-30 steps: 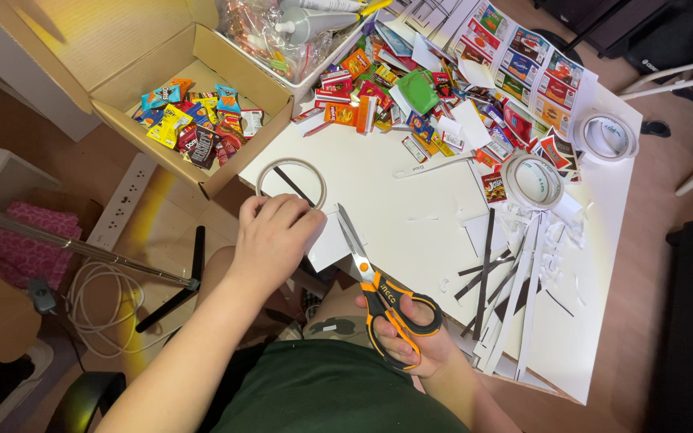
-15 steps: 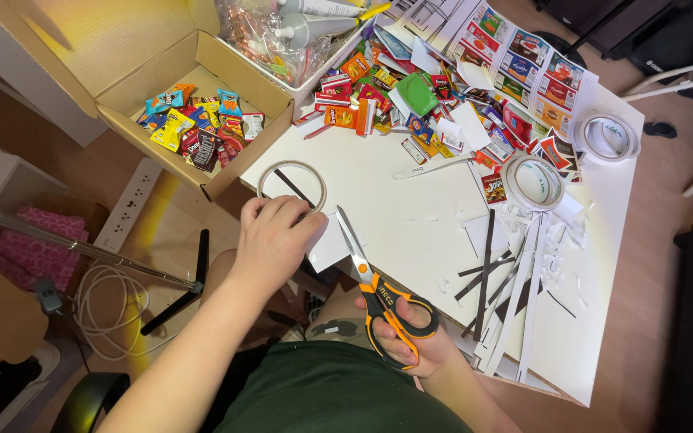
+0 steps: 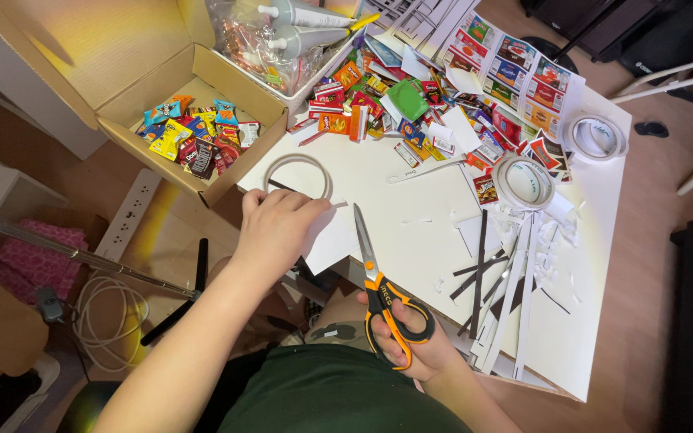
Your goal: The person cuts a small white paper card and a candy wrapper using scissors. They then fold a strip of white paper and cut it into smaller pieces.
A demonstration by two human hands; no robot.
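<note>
My left hand [image 3: 278,228] presses flat on a white paper sheet [image 3: 332,240] at the near left edge of the white board [image 3: 595,321]. My right hand [image 3: 411,345] grips orange and black scissors [image 3: 378,277] by the handles, low near my body. Their blades point away from me, alongside the sheet's right edge, and look nearly shut. A thin tape ring [image 3: 298,172] lies just beyond my left fingers.
Many small colourful printed packets [image 3: 411,104] are heaped at the far side. A cardboard box [image 3: 194,136] of packets stands at the left. Two tape rolls [image 3: 525,182] [image 3: 597,135] and cut black and white strips [image 3: 507,281] lie at the right. A power strip [image 3: 131,215] lies on the floor.
The scene holds nearly still. My left hand has shifted slightly on the sheet, and the scissors stay in the same spot.
</note>
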